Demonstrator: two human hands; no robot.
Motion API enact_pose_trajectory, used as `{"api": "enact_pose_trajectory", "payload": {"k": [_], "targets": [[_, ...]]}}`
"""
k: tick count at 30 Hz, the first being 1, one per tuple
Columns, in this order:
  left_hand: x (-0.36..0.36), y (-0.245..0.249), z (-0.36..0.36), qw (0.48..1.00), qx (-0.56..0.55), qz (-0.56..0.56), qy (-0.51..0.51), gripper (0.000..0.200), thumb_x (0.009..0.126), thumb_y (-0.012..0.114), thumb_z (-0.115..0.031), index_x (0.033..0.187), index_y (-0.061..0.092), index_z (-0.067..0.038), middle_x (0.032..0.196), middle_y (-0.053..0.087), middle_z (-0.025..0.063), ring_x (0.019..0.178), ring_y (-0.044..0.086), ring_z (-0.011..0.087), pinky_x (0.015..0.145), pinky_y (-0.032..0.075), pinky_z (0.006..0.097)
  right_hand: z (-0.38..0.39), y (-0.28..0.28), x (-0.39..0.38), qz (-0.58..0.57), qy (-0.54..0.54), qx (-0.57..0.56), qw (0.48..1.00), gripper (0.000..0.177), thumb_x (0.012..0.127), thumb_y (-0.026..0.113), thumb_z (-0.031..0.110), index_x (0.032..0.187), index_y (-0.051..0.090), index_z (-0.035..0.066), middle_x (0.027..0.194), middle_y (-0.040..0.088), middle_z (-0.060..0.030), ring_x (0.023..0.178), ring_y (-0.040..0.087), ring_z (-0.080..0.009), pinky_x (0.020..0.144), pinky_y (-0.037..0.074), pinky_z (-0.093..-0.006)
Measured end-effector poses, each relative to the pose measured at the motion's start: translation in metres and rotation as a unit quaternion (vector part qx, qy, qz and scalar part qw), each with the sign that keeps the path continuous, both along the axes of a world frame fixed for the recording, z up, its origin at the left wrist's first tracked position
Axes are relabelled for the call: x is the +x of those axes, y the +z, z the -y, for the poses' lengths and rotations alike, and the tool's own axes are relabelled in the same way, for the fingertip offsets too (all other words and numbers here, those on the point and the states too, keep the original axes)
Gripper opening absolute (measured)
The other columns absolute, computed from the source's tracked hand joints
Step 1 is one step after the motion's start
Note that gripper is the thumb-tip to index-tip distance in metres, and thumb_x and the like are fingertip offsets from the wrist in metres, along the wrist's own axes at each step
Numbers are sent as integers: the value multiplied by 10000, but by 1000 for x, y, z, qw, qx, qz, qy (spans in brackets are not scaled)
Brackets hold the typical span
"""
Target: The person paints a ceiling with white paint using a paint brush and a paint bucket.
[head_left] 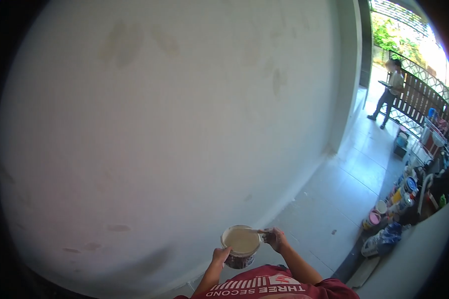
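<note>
My left hand (221, 254) grips the near left rim of a small paint bucket (240, 262), with the thumb over the edge. Cream-coloured paint (242, 241) shows inside, and the bucket's outside is dark and smeared. In my right hand (276, 239), closed at the bucket's right side, is a slim paintbrush (254, 230). Its pale end reaches across the rim over the paint, and the fingers partly hide its handle. A white wall (194, 124) with several beige, patchy marks rises in front of me, close beyond the bucket.
Pale floor tiles (329, 199) run along the wall to the right. Paint cans (371, 219), bottles and bags crowd the right side. Near a slatted gate (419, 89) stands a person (394, 84) holding something flat. A wall corner (341, 142) juts out before the doorway.
</note>
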State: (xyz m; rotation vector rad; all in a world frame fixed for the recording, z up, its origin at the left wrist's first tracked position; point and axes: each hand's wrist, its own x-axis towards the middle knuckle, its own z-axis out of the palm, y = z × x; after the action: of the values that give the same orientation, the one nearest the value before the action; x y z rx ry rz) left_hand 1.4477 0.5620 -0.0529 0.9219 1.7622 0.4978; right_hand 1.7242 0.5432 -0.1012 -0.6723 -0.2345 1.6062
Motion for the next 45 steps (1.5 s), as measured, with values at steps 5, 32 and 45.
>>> {"api": "enact_pose_trajectory", "payload": {"k": [5, 32, 45], "targets": [[2, -15, 24, 998, 11, -11, -62, 634, 697, 770, -372, 1012, 667, 168, 910, 708, 225, 824, 700, 275, 696, 526, 402, 44, 1, -12, 26, -18, -69, 997, 286, 965, 586, 298, 937, 654, 22, 806, 697, -127, 708, 659, -240, 655, 521, -364], [254, -13, 33, 965, 48, -61, -251, 654, 716, 752, -425, 916, 665, 191, 818, 700, 290, 800, 726, 337, 668, 530, 425, 121, 2, 222, 124, -172, -118, 970, 320, 984, 575, 279, 969, 635, -35, 814, 679, -160, 651, 647, -237, 550, 495, -339], [396, 17, -10, 963, 53, -31, -263, 581, 708, 752, -432, 844, 709, 131, 741, 705, 231, 690, 717, 281, 645, 538, 397, 112, 12, 334, 23, -246, -102, 964, 374, 1013, 462, 312, 1009, 603, -34, 744, 638, -137, 624, 591, -237, 570, 456, -348]]}}
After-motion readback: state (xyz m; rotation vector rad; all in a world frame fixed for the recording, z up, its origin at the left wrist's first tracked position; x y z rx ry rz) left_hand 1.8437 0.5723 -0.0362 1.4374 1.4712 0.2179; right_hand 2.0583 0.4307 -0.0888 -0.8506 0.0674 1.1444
